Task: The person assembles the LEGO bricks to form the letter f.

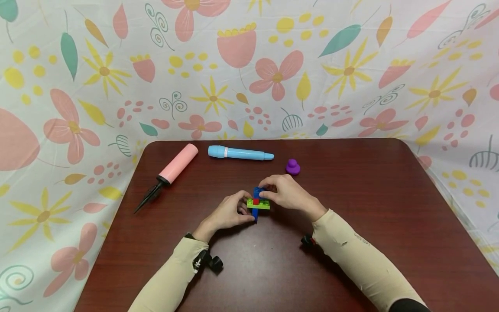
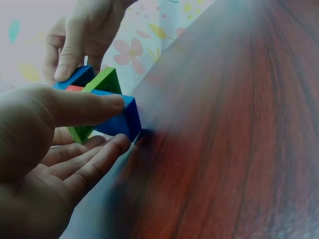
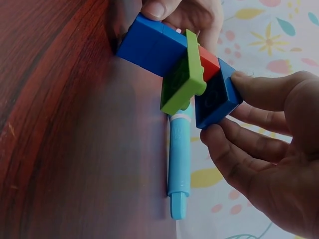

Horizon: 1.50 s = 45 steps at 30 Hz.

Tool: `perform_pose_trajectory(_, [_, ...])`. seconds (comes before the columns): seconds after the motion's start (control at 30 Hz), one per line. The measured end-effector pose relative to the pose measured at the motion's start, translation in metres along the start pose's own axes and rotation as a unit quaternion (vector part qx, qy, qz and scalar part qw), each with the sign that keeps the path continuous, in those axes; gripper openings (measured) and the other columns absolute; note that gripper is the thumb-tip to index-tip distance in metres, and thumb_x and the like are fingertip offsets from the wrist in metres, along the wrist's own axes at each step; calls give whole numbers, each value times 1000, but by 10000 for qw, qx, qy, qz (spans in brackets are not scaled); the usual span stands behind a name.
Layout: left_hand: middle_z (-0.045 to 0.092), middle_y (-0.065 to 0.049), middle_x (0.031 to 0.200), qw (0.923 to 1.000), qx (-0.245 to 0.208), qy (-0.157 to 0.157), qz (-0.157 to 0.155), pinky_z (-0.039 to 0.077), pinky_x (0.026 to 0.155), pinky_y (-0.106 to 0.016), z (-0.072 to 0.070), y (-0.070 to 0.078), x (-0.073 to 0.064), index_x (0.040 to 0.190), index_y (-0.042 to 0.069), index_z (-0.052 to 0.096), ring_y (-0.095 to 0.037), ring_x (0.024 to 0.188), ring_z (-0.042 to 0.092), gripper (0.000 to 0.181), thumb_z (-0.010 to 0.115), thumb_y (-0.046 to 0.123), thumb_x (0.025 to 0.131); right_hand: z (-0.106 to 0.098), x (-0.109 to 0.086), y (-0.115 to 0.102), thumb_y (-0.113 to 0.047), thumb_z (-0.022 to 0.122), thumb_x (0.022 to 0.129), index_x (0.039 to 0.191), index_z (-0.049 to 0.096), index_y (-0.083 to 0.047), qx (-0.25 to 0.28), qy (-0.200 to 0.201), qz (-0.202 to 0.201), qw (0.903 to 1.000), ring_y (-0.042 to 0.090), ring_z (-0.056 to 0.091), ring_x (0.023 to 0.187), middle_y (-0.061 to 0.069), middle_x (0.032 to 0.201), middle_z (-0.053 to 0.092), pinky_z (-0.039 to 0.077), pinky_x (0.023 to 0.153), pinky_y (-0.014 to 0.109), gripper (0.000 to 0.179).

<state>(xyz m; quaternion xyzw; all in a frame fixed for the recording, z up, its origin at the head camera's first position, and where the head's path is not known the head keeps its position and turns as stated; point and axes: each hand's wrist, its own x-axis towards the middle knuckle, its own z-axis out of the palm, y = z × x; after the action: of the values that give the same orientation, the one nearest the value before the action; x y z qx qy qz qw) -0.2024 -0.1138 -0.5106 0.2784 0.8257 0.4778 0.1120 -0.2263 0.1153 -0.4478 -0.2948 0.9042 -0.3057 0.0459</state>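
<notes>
A small toy brick assembly stands over the middle of the table, between the two hands. Its lower part is a column of blue bricks [image 3: 152, 47], with a lime green plate [image 3: 182, 82] across it. A red brick [image 3: 209, 62] sits on the green plate, and a wider blue brick [image 3: 217, 97] is at the top, against the red one. The left hand [image 1: 228, 212] pinches the blue column low down between thumb and fingers. With thumb and fingertips, the right hand [image 1: 290, 193] pinches the top blue brick. Whether that brick is fully pressed on cannot be told.
Behind the hands, a light blue tube-like object [image 1: 243, 153] lies near the table's back edge. A pink hand pump [image 1: 178, 164] with a black tapered end lies at the back left. A small purple knobbed piece [image 1: 293, 167] is just beyond the right hand on the brown table [image 1: 370, 186].
</notes>
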Motion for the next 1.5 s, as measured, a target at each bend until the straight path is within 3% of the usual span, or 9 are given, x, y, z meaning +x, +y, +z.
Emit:
perform_pose_trajectory(0.4, [52,-14,112,9993,-271,173,-193,56,69,-21,1,6,-1,118,1,53,-10,77,68,53,84,8,75,2,6,11,-27,68,92,107,73,-16,295,-74,113,9995,13,65,92,-1,106,72,53,78,34,19])
perform_pose_trajectory(0.7, [49,-12,117,9987,-382,183,-275,56,69,-22,4,7,0,118,1,53,-9,77,68,50,82,8,78,4,10,18,-26,67,93,107,75,-17,510,-231,404,9976,11,56,66,2,107,73,46,59,27,18])
perform_pose_trajectory(0.93, [51,-12,116,9991,-342,166,-196,56,68,-22,3,7,0,119,-1,54,-9,77,68,49,81,8,78,5,14,21,-25,67,93,110,75,-15,355,-329,487,9976,11,60,81,4,111,72,48,67,27,21])
perform_pose_trajectory(1.17, [56,-11,108,9994,11,285,-179,55,68,-20,3,7,0,117,0,59,-11,78,67,49,83,13,77,4,16,21,-19,66,93,112,74,-12,359,-575,598,9959,10,48,54,6,110,72,43,57,28,21])
perform_pose_trajectory(1.5, [57,-11,105,9991,80,283,-320,54,68,-19,3,9,-1,118,-1,61,-11,78,67,48,82,15,78,8,18,25,-21,66,93,110,75,-14,345,-578,661,9955,11,52,63,4,110,72,46,64,29,20])
